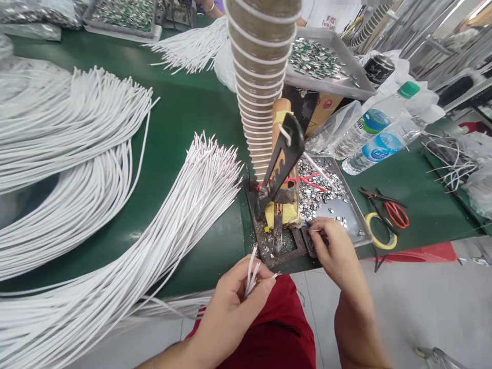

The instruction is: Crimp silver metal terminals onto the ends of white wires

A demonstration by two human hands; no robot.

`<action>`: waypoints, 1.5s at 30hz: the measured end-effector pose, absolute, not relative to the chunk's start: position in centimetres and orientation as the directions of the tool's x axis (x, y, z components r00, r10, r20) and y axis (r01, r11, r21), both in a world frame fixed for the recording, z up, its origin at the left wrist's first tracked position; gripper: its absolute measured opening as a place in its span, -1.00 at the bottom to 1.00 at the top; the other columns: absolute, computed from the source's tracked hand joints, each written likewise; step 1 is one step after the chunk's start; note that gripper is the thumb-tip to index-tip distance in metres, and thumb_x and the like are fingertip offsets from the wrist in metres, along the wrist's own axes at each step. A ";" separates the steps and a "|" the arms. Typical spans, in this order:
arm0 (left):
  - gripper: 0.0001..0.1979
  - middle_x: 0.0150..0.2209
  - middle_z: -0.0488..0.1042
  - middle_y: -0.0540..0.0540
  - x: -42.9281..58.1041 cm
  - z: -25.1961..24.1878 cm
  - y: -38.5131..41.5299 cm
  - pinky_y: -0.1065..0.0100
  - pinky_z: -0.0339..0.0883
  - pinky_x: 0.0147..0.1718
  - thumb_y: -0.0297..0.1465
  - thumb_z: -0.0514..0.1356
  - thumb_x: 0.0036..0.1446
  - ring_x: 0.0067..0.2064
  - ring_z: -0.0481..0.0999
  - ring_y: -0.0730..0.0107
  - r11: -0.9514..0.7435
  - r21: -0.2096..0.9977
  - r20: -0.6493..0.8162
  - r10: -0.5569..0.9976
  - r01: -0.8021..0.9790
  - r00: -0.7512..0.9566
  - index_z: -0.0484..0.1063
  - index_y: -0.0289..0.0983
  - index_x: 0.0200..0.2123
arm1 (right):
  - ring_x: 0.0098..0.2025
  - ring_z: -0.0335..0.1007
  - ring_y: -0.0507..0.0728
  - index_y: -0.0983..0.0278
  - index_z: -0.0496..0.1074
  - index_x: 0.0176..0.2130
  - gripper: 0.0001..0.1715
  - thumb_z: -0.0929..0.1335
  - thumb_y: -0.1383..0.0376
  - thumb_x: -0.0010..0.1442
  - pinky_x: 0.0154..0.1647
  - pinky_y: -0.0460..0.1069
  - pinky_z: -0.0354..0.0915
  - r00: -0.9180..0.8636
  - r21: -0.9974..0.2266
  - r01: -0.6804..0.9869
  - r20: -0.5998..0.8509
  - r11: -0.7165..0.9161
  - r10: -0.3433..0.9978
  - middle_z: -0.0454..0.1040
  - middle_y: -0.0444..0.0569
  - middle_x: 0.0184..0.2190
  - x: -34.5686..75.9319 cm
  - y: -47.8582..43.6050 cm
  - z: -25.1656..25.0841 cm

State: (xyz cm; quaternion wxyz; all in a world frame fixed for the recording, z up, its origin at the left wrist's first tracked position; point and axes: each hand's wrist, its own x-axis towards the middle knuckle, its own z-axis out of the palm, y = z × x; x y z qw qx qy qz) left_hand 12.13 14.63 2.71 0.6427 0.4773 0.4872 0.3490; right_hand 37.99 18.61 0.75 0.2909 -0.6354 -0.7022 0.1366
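Bench log: cable ends being brought to the black stand, a placing step by my judgement.
Green bench carries the fanned white cable bundle. Left hand grips a few cable ends, thin and white, tips up, just before the stand. Right hand is pinched narrow at the corner of the tray; possibly on a metal clip, I cannot tell. The next move calls for fine tip alignment.
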 end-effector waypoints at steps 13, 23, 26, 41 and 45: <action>-0.82 -0.25 0.48 -0.01 12.5 3.8 15.7 0.39 0.32 -0.18 -0.40 0.25 0.33 -0.25 0.41 0.35 0.335 0.928 -0.277 0.914 -0.164 0.298 0.41 -0.21 -0.38 | -0.19 0.51 0.08 0.15 0.48 0.00 -0.71 0.37 0.50 0.39 -0.04 0.01 0.45 -0.204 -0.739 0.524 0.373 0.422 0.905 0.57 -0.10 -0.20 32.4 14.3 2.6; -0.85 -0.26 0.57 -0.03 12.4 3.5 15.6 0.39 0.40 -0.12 -0.45 0.29 0.28 -0.22 0.50 0.35 0.368 0.898 -0.294 0.910 -0.242 0.294 0.44 -0.22 -0.37 | -0.16 0.49 0.08 0.19 0.50 0.04 -0.65 0.33 0.54 0.39 -0.10 0.01 0.48 -0.220 -0.644 0.583 0.462 0.496 0.859 0.49 -0.06 -0.18 32.0 14.0 2.8; -0.86 -0.24 0.59 -0.04 12.4 3.6 15.9 0.39 0.42 -0.09 -0.43 0.30 0.26 -0.20 0.53 0.35 0.375 0.896 -0.305 0.909 -0.239 0.284 0.45 -0.23 -0.38 | -0.08 0.57 0.09 0.22 0.46 0.02 -0.66 0.33 0.57 0.37 -0.06 -0.01 0.52 -0.201 -0.620 0.592 0.505 0.515 0.839 0.55 -0.01 -0.11 32.0 13.9 2.7; -0.87 -0.22 0.60 -0.06 12.5 4.4 16.7 0.46 0.42 -0.35 -0.41 0.33 0.18 -0.33 0.47 0.42 0.357 0.904 -0.313 0.928 -0.237 0.202 0.45 -0.22 -0.39 | -0.09 0.66 0.15 0.17 0.44 0.02 -0.66 0.38 0.53 0.35 0.03 0.13 0.60 -0.188 -0.500 0.691 0.572 0.521 0.799 0.66 0.03 -0.11 31.1 14.1 2.4; -0.88 -0.22 0.61 -0.05 12.6 4.3 16.6 0.42 0.46 -0.18 -0.45 0.30 0.21 -0.25 0.55 0.39 0.310 0.930 -0.273 0.942 -0.196 0.193 0.45 -0.22 -0.39 | -0.09 0.63 0.15 0.18 0.44 0.05 -0.62 0.40 0.53 0.33 -0.09 0.08 0.61 -0.194 -0.529 0.657 0.570 0.538 0.798 0.62 0.05 -0.10 30.9 14.2 2.3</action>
